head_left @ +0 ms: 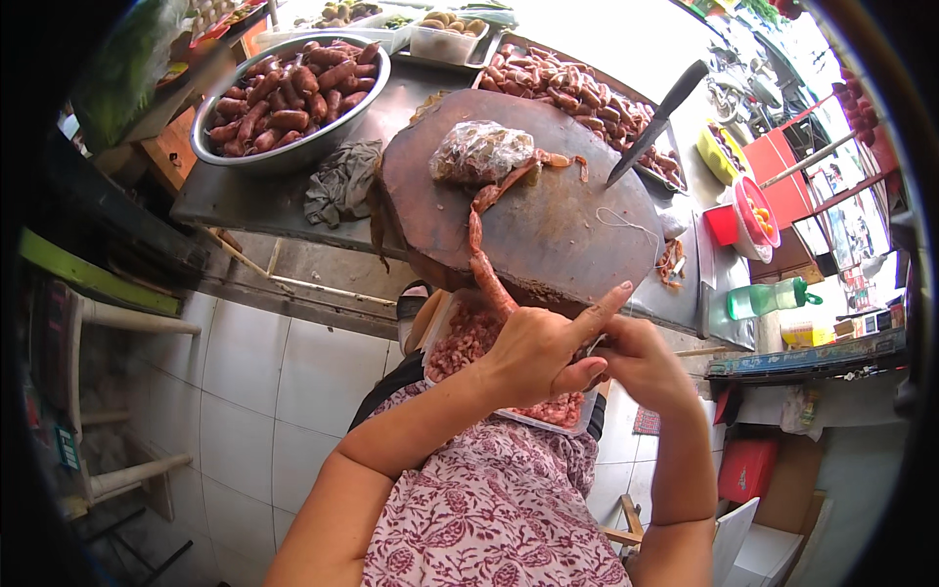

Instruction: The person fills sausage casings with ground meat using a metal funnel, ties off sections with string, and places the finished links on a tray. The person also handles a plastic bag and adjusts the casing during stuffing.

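Note:
A partly filled sausage casing (490, 279) runs from the round wooden chopping board (577, 235) down to my left hand (538, 352) and disappears beneath it. That hand is closed around the casing's end, with index finger and thumb jutting out. Against its fingers, my right hand (641, 362) pinches something hidden between the two hands. Below both, a clear plastic box (437, 328) of minced meat (468, 338) rests on my lap. On the board lies a plastic-wrapped bundle (484, 152) with the far end of the casing beside it.
A knife (657, 122) stands upright, its tip on the board, near a thin loose string (626, 223). Behind are a metal bowl of sausages (293, 93) and a tray of sausages (577, 88). A grey rag (342, 183) lies left, a green bottle (768, 298) right.

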Tool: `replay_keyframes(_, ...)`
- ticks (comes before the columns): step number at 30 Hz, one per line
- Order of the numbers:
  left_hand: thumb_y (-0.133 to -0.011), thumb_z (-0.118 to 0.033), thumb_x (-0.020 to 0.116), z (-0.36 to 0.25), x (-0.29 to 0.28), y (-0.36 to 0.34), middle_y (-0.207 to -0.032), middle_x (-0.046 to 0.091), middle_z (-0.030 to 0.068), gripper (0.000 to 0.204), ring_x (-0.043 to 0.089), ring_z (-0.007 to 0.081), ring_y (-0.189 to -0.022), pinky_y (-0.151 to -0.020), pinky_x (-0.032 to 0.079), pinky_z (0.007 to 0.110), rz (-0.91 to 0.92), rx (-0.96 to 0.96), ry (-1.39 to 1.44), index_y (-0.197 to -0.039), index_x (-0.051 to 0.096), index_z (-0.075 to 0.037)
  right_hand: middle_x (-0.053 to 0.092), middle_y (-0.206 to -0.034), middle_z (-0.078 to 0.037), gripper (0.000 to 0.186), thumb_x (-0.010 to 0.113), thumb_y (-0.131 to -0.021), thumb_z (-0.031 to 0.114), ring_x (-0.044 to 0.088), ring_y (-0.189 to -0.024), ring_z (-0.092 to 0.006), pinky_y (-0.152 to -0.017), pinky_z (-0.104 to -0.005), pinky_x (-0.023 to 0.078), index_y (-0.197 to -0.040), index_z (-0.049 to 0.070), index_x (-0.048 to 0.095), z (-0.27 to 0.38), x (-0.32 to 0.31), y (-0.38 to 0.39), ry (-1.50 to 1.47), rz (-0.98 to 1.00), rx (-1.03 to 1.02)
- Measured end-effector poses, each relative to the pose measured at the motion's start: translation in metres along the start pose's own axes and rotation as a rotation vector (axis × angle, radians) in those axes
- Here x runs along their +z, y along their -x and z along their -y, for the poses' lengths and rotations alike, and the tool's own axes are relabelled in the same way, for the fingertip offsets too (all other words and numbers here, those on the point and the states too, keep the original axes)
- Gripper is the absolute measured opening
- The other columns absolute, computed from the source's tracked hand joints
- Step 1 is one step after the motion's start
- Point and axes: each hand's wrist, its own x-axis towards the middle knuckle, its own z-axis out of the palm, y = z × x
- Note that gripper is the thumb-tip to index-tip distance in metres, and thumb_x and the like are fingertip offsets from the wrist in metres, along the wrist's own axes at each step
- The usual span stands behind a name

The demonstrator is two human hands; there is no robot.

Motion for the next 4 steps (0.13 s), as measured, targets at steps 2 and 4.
replay_keyframes(2,-0.097,-0.071,0.034,0.0012,-0.0007,-0.001,-0.062,0.059,0.0167,0.088,0.064,0.0362,-0.058,-0.063,0.049,0.047,-0.051,-0.01,0.058,-0.157,0.03,-0.006,0.069,-0.094,-0.004,0.03,0.071,-0.089,0.006,0.062,-0.08,-0.0087,-0.073,-0.0274,0.052,-0.117,-0.003,0.064,0.0002,-0.0016,0.0028,-0.115,0.058,0.018)
replay_keyframes(4,-0.097,-0.073,0.032,0.0003,-0.0009,-0.0004,-0.063,0.06,0.017,0.088,0.064,0.036,-0.059,-0.063,0.049,0.047,-0.034,-0.014,0.006,-0.158,0.029,-0.01,0.07,-0.102,-0.006,0.042,0.075,-0.091,0.013,0.063,-0.091,-0.0081,-0.08,-0.0252,0.053,-0.128,0.0,0.059,-0.0029,-0.0043,0.0021,-0.082,0.125,0.044)
